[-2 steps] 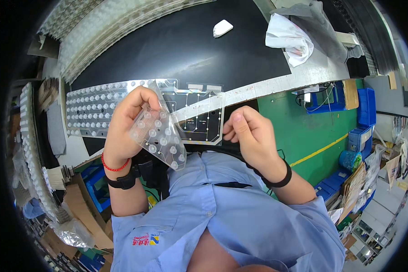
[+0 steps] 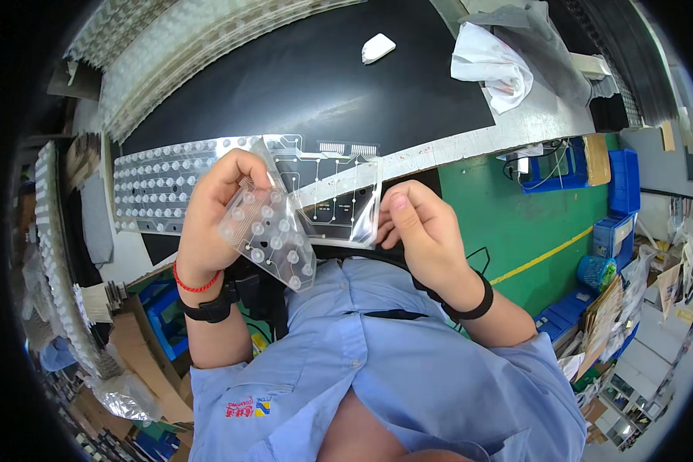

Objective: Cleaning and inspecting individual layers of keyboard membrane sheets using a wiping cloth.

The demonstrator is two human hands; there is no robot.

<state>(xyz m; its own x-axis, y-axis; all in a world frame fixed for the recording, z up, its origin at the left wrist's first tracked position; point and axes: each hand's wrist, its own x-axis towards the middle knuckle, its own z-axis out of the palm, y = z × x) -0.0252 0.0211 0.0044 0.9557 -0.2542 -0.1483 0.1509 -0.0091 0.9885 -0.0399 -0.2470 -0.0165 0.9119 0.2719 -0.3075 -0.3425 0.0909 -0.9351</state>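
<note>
Up close, left hand (image 2: 215, 212) fingers pinching a clear domed sheet (image 2: 271, 235), right hand (image 2: 416, 223) fingers pinching the circuit film (image 2: 339, 192) edge, black table (image 2: 300, 85) beyond the fingertips.

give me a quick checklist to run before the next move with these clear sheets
1. Left hand has a grip on the small domed sheet: ok.
2. Right hand pinches the edge of the clear circuit film: ok.
3. Small sheet lies square over the film: not ok, it is tilted.
4. Long domed strip lies flat on the black mat: ok.
5. Film free of dust or creases: cannot tell.
6. White cloth sits apart from the hands: ok.
</note>
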